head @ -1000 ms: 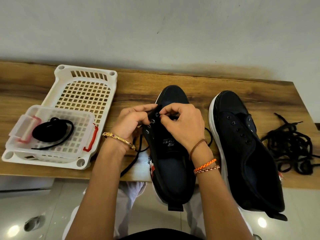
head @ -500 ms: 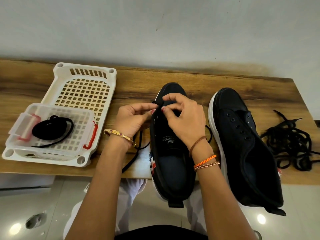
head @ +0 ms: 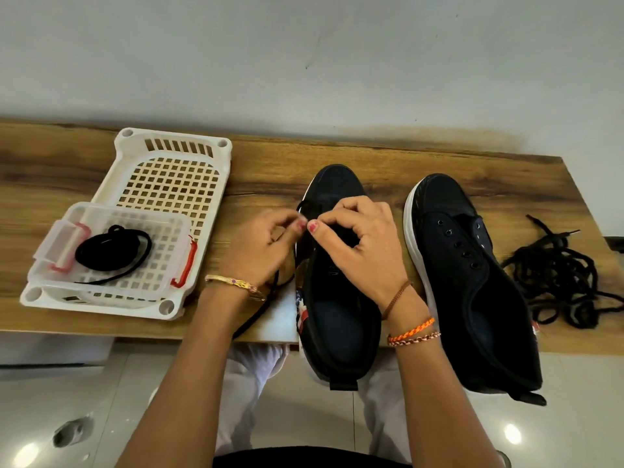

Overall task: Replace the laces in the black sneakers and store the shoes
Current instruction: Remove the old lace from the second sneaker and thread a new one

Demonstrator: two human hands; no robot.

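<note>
Two black sneakers with white soles lie on a wooden table, toes pointing away. Over the left sneaker (head: pixel 337 319) both hands work near the front eyelets. My left hand (head: pixel 266 244) pinches a black lace (head: pixel 260 312) that trails down past my wrist to the table edge. My right hand (head: pixel 358 241) rests on the shoe's tongue, thumb and forefinger pinching the same lace beside the left fingertips. The right sneaker (head: pixel 472 285) lies unlaced, its eyelets bare. A coiled black lace (head: pixel 111 248) sits in a small clear box (head: pixel 111 285).
The clear box with red clips stands inside a white perforated basket (head: pixel 175 180) at the left. A tangled pile of black laces (head: pixel 557 282) lies at the table's right end. A plain wall runs behind the table; glossy floor tiles show below its front edge.
Both hands have shifted left and forward along the left sneaker, from over the eyelets to its left edge, drawing the lace out there. The right sneaker, basket and lace pile have not moved.
</note>
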